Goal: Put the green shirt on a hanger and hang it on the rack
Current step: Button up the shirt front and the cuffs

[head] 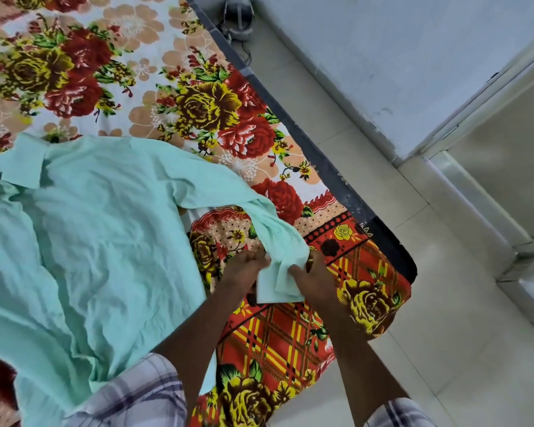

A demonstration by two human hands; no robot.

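Observation:
The pale green shirt (pixel 99 229) lies spread on the bed, collar toward the upper left, one long sleeve stretched to the right. My left hand (pixel 244 271) and my right hand (pixel 313 280) both grip the cuff end of that sleeve (pixel 278 272) near the bed's right corner, with the fabric bunched between them. No hanger or rack shows in this view.
The bed carries a flowered sheet (pixel 198 103) in red, yellow and peach, with a dark mattress edge (pixel 305 143) on the right. Tiled floor (pixel 444 303) runs beside it. A pale wall and door frame (pixel 475 103) stand at the upper right. A small grey device (pixel 238 16) sits on the floor by the wall.

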